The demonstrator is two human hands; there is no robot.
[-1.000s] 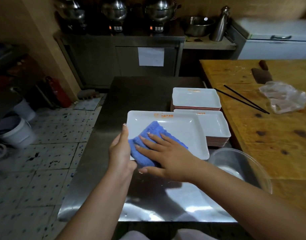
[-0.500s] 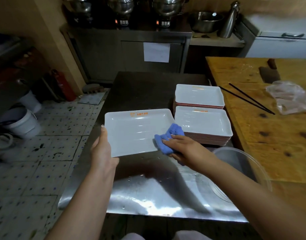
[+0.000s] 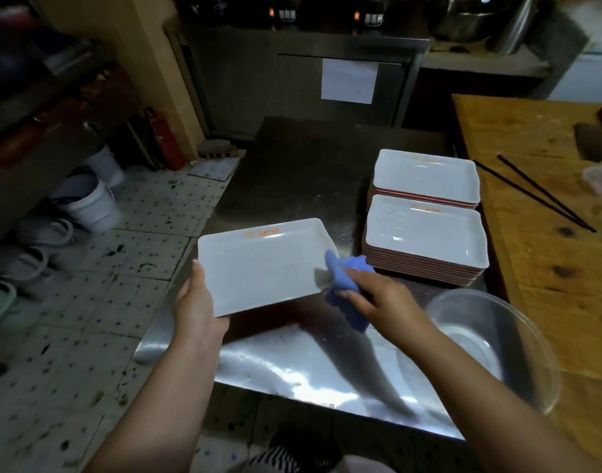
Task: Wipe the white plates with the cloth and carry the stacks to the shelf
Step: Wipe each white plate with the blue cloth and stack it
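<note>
The plate (image 3: 263,264) sits mid-frame above the steel surface (image 3: 292,367). The left hand (image 3: 195,312) grips its lower-left corner, thumb along the edge. The right hand (image 3: 378,302), fingers curled, presses the bunched cloth (image 3: 347,288) against its right rim.

Orange printed marks run along the far rim of the white plate (image 3: 258,268) held over the worktop, and on the top plates of the near stack (image 3: 425,237) and far stack (image 3: 425,175); the characters are too small and blurred to read. A paper sheet (image 3: 349,81) on the steel cabinet appears blank.
</note>
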